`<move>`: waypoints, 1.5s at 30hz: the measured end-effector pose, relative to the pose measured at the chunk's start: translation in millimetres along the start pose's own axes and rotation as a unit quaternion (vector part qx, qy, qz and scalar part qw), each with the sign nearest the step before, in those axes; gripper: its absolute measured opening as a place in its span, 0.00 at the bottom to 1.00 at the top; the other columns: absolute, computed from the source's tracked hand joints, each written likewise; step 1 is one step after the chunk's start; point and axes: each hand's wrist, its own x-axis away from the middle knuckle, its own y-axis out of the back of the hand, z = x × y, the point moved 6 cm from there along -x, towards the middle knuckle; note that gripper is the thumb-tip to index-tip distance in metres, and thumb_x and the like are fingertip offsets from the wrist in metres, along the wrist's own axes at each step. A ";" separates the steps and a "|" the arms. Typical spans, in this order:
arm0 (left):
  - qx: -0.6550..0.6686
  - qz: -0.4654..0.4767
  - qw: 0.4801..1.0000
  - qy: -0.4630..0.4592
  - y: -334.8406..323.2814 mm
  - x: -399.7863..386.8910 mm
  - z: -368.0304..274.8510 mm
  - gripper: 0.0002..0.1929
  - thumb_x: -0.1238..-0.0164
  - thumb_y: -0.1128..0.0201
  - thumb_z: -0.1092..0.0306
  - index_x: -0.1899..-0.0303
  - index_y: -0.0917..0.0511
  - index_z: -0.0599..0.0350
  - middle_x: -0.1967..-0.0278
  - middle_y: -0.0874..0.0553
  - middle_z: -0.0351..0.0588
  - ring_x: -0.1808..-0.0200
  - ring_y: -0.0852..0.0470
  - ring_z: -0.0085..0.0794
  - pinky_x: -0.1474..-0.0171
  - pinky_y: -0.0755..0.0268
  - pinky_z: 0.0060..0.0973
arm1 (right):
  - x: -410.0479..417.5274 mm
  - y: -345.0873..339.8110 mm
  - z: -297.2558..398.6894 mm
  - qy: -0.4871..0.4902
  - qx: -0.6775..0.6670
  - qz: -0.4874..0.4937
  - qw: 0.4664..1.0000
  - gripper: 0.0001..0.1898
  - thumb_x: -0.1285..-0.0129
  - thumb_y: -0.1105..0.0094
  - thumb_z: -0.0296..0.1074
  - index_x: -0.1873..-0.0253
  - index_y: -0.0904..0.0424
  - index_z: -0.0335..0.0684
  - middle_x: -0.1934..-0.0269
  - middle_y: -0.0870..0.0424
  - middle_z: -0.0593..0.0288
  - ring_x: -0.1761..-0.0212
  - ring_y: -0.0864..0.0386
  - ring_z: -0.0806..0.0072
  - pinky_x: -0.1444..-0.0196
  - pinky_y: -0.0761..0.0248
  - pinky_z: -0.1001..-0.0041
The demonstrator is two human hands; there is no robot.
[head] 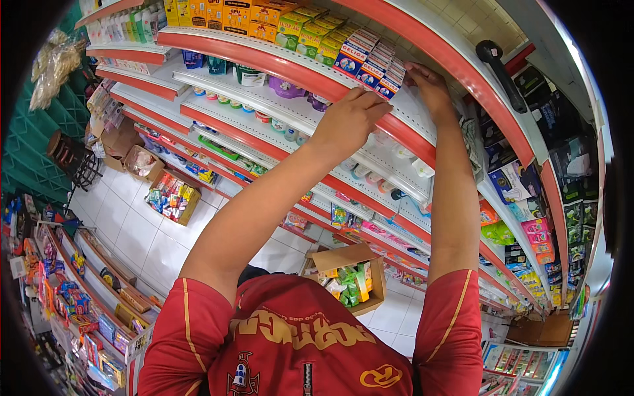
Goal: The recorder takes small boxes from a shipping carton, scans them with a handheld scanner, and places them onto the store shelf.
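Note:
Rows of small white, blue and red Geliga balm boxes (369, 64) stand stacked near the front of an upper shelf (416, 111). My left hand (346, 119) reaches over the shelf's red front edge, its fingertips at the lower front corner of the nearest boxes. Whether those fingers grip a box is hidden by the hand. On the right side of the same rows is my right hand (428, 86), fingers bent and slightly apart, the tips against or close beside the boxes. Left of these rows stand green and yellow balm boxes (309, 37).
Orange GPU boxes (237, 17) stand further left on the shelf. Above it runs another red-edged shelf (431, 39). A black handled object (500, 74) hangs at the right. Open cardboard boxes of goods (349, 282) and mixed packets (173, 198) sit on the tiled floor (163, 247).

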 end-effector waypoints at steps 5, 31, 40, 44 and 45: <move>0.001 0.008 1.000 -0.005 0.4 -2.5 -3.5 0.27 0.47 0.25 0.73 0.41 0.15 0.54 0.45 0.14 0.44 0.40 0.20 0.42 0.36 0.22 0.37 | 0.4 2.7 -0.7 0.013 -0.004 0.004 1.000 0.20 0.26 0.31 0.47 0.42 0.12 0.36 0.59 0.13 0.68 0.58 0.22 0.79 0.45 0.28 0.77; -0.043 0.022 0.998 -0.043 -0.6 -2.1 -4.1 0.26 0.40 0.25 0.68 0.38 0.17 0.54 0.43 0.15 0.47 0.38 0.19 0.48 0.35 0.24 0.42 | 169.6 -3.5 48.5 0.220 -0.014 -0.251 0.943 0.21 0.23 0.37 0.44 0.38 0.19 0.31 0.47 0.11 0.53 0.45 0.14 0.71 0.40 0.24 0.72; -0.107 0.038 0.992 -0.060 -25.8 23.0 -20.6 0.39 0.33 0.26 0.53 0.23 0.31 0.52 0.24 0.29 0.55 0.20 0.35 0.52 0.20 0.47 0.58 | 513.5 -133.0 -244.4 -0.241 0.080 -0.097 0.962 0.10 0.29 0.38 0.32 0.50 0.17 0.33 0.61 0.11 0.42 0.56 0.10 0.50 0.54 0.19 0.57; -0.141 0.057 0.987 -0.043 -44.8 37.6 -34.7 0.48 0.32 0.29 0.48 0.17 0.45 0.54 0.16 0.44 0.57 0.14 0.51 0.56 0.22 0.58 0.73 | 681.3 -197.7 -338.3 -0.426 0.181 0.107 0.880 0.18 0.31 0.38 0.45 0.49 0.16 0.36 0.57 0.11 0.37 0.52 0.12 0.43 0.47 0.20 0.50; -0.140 0.061 0.987 -0.047 -45.9 44.6 -38.5 0.48 0.32 0.29 0.48 0.17 0.45 0.54 0.16 0.44 0.57 0.14 0.51 0.56 0.22 0.58 0.73 | 701.3 -205.6 -340.6 -0.428 0.176 0.106 0.880 0.18 0.31 0.38 0.45 0.49 0.16 0.36 0.57 0.11 0.37 0.52 0.12 0.43 0.47 0.20 0.50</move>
